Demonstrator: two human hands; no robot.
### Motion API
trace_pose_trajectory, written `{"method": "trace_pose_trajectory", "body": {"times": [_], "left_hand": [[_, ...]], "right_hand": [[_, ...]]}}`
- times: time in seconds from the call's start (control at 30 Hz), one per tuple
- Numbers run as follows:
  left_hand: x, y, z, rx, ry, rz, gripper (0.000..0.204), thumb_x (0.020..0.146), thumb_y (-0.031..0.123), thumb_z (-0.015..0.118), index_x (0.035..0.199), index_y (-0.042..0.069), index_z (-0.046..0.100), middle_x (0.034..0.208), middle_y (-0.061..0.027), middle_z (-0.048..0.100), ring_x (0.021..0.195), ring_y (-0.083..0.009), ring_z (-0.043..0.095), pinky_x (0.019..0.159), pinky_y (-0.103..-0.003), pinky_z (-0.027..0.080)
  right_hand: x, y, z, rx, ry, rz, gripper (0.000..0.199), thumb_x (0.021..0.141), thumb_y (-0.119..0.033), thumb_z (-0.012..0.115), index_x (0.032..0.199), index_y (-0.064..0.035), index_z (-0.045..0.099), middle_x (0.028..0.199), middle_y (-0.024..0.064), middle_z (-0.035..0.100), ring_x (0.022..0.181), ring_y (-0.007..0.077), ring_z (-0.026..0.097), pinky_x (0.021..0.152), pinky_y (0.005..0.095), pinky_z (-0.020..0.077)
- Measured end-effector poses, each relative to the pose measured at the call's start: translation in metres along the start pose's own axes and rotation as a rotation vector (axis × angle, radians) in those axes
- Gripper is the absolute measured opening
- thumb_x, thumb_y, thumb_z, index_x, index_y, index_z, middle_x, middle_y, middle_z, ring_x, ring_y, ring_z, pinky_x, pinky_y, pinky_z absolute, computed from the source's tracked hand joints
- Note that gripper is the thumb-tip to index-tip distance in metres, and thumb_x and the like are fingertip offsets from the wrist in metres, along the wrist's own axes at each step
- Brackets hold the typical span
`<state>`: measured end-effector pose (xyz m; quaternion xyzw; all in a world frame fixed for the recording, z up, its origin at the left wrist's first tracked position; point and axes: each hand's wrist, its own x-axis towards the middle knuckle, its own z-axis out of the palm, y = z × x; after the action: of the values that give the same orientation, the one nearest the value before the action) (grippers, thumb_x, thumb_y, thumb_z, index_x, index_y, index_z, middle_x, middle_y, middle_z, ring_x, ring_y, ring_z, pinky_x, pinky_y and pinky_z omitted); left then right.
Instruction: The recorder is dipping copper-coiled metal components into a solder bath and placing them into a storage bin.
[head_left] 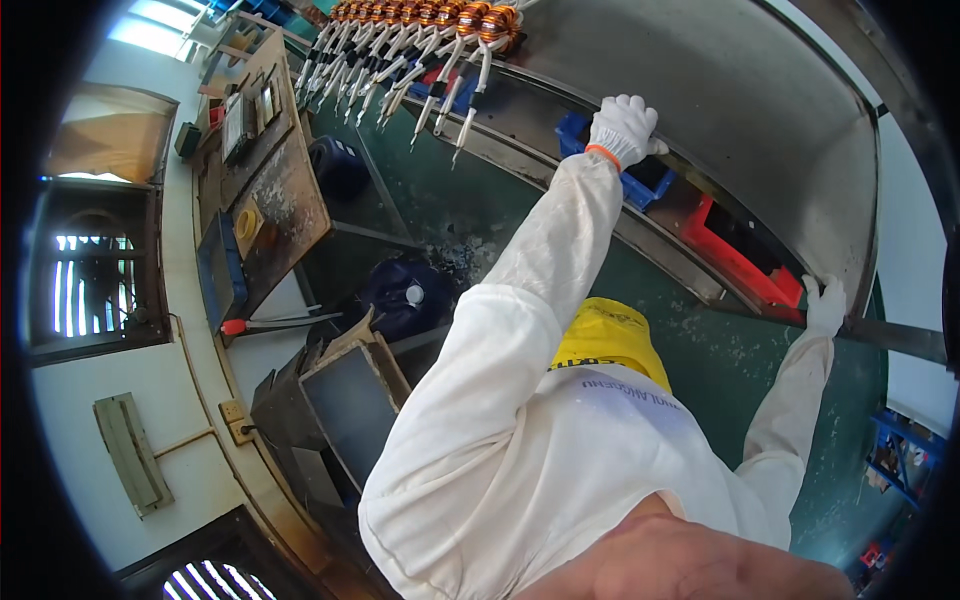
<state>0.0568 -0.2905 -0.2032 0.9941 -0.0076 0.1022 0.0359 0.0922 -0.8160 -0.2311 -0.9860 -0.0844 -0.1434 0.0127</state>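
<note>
My left hand [625, 130], in a white glove with an orange cuff, rests at the near edge of a grey metal table [745, 110]. Its fingers are curled together and the thumb sticks out to the right; whatever lies inside them is hidden. Farther right, my right hand [826, 303], gloved in white too, touches the table near its right corner, fingers apart. Left of my left hand, a row of copper-wound coils [490, 25] lies on the table, their white-sleeved leads [440, 105] with black sections hanging over the edge.
Below the tabletop sit a blue bin [645, 185] and a red bin [740, 255]. A worn wooden bench [285, 200] stands to the left, with a dark blue drum [405, 290] on the green floor [480, 200] near it. A blue rack [905, 455] stands at the far right.
</note>
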Motion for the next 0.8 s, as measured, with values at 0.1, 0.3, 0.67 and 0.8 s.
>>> {"method": "trace_pose_trajectory", "body": {"times": [0.1,0.3,0.67,0.8], "left_hand": [[0.000,-0.015,0.004,0.015,0.017,0.022,0.055,0.083,0.060,0.068,0.103,0.010,0.066,0.106,-0.0116,0.064,0.108,-0.0304,0.062,0.093,-0.042,0.048],[-0.016,-0.027,0.021,-0.070,0.181,0.095,0.055,0.074,0.059,0.072,0.096,0.009,0.063,0.101,-0.0122,0.062,0.104,-0.0330,0.062,0.093,-0.045,0.048],[-0.024,-0.030,0.020,-0.088,0.260,0.040,0.052,0.071,0.054,0.076,0.096,0.010,0.063,0.097,-0.0093,0.060,0.106,-0.0315,0.059,0.110,-0.048,0.040],[-0.078,0.007,0.012,-0.326,0.488,-0.083,0.053,0.076,0.032,0.078,0.120,0.009,0.058,0.124,-0.0148,0.056,0.121,-0.0372,0.052,0.113,-0.049,0.039]], "right_hand": [[-0.006,-0.018,0.006,0.059,-0.018,-0.013,0.048,0.086,-0.047,0.072,0.106,-0.0044,0.066,0.106,0.0164,0.065,0.103,0.0380,0.059,0.090,0.0469,0.0463],[-0.030,-0.026,-0.005,0.156,-0.073,-0.027,0.041,0.083,-0.042,0.075,0.099,-0.0054,0.065,0.103,0.0140,0.065,0.102,0.0377,0.058,0.089,0.0479,0.0455],[-0.041,-0.073,-0.013,0.157,-0.117,0.021,0.037,0.085,-0.042,0.075,0.097,-0.0089,0.065,0.100,0.0115,0.062,0.099,0.0346,0.058,0.087,0.0472,0.0454],[-0.040,-0.124,-0.023,0.140,0.042,-0.102,0.036,0.087,-0.043,0.073,0.099,-0.0095,0.068,0.099,0.0130,0.064,0.097,0.0363,0.060,0.086,0.0488,0.0472]]}}
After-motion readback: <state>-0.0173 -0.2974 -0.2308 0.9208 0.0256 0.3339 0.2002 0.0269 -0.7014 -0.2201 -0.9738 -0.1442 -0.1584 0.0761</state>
